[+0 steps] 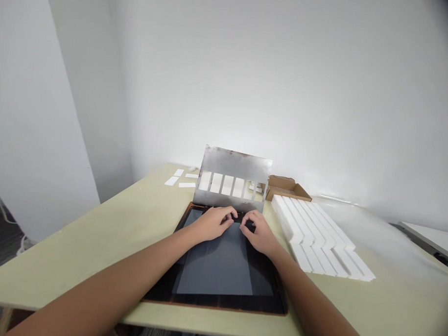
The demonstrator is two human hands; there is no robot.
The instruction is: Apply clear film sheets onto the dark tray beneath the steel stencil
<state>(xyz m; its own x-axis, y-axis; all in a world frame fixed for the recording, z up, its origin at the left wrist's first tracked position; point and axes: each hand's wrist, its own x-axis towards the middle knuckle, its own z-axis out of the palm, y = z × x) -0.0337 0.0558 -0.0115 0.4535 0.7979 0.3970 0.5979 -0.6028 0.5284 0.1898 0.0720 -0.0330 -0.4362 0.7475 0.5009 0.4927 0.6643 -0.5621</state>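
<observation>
A black flat board point(268, 272) with a brown rim lies in front of me at the table's near edge. On it rests a grey, smooth sheet point(216, 266). My left hand point(216, 222) is over the sheet's far left part, with thumb and fingers curled together. Close beside it, my right hand point(258, 233) is curled the same way at the far right part. Anything between the fingertips is too small to make out. Behind both hands a metal plate point(239, 163) with a row of rectangular windows stands tilted up along the board's far edge.
White stepped strips point(317, 235) are stacked side by side at the right. An open cardboard box point(289, 187) sits behind them. Several small white cards point(172, 180) lie at the back left of the pale yellow table point(97, 232). A white wall point(286, 82) rises behind.
</observation>
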